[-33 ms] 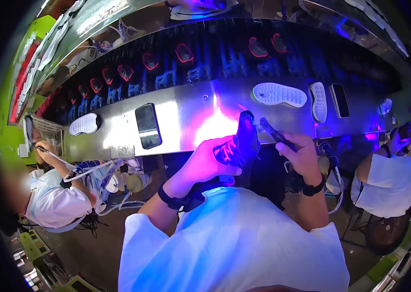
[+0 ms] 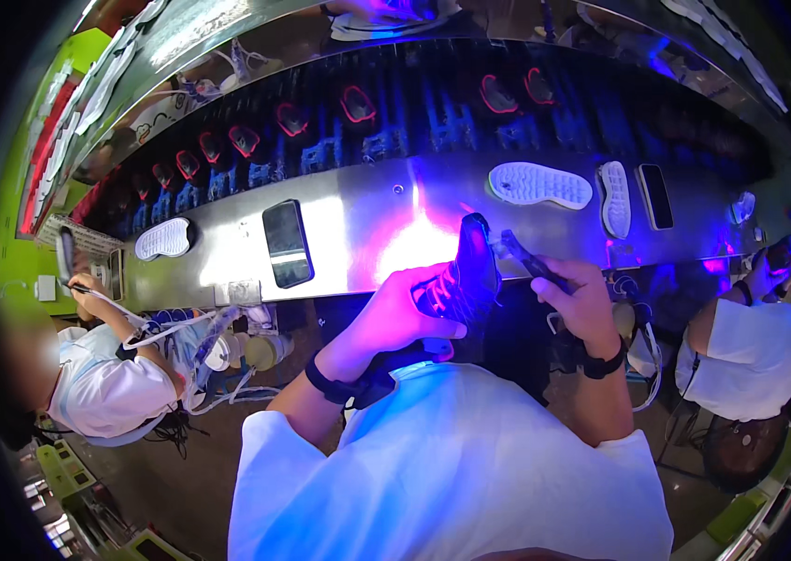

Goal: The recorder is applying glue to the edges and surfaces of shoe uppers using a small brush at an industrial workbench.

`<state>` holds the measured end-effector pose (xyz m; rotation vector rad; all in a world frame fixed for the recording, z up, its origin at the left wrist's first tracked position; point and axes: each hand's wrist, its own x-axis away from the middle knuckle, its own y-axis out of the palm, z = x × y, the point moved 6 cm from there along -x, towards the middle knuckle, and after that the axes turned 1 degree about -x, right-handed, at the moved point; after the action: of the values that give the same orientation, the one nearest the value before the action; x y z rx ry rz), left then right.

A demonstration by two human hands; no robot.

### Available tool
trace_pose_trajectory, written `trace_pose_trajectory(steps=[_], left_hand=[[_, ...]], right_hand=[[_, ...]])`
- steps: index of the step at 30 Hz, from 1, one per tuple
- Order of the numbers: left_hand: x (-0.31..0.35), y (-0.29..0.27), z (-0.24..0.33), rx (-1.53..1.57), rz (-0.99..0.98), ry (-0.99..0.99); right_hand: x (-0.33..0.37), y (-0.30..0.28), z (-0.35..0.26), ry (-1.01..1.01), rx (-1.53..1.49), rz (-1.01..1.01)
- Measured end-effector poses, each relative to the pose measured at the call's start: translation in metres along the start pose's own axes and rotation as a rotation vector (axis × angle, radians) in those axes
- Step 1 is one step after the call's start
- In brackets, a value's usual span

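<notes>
At the near edge of the metal desk (image 2: pixel 227 245) we note a dark shoe (image 2: pixel 476 271) with pinkish laces, held clear of the surface, its toe pointing to the far side. Our left hand (image 2: pixel 403 313) wraps the laced part from the left, thumb on the near side; this grip probably steadies the shoe and leaves the toe and right flank exposed. Our right hand (image 2: pixel 584 304) pinches a dark-handled tool (image 2: pixel 537 268), perhaps a brush, between thumb and fingers, its pale end angled left to the toe; whether it touches, we cannot tell. The tool seems gripped well back so that the fingers stay out from between it and the shoe. On the left lie a pale sole (image 2: pixel 162 240) and a dark phone (image 2: pixel 287 245); on the right, beyond our hands, a large white sole (image 2: pixel 541 184), a narrow sole (image 2: pixel 614 199) and a second phone (image 2: pixel 655 196), all likely set aside to leave the glaring middle stretch free. Against the earlier frame, little differs: the whole view slips very slightly, both grips match, and at far left the dark object (image 2: pixel 65 257) by a co-worker's hand (image 2: pixel 87 283) stands at a changed angle.
</notes>
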<state>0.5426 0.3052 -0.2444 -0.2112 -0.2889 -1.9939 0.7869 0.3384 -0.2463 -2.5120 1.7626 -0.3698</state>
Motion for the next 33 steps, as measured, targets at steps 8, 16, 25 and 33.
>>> trace_pose_trajectory(steps=[8, 16, 25, 33], left_hand=[[0.006, -0.014, -0.017, 0.404, -0.015, -0.091], [0.021, -0.031, -0.051, 0.427, 0.068, -0.275], [0.025, -0.032, -0.034, 0.44, 0.146, -0.225], [-0.002, -0.029, -0.011, 0.317, 0.187, -0.081]], right_hand=[[-0.001, 0.024, 0.007, 0.178, -0.03, -0.087], [0.003, 0.046, 0.025, 0.156, -0.102, 0.017], [0.03, 0.046, 0.02, 0.208, -0.053, -0.087], [0.021, 0.021, -0.008, 0.209, 0.004, -0.078]])
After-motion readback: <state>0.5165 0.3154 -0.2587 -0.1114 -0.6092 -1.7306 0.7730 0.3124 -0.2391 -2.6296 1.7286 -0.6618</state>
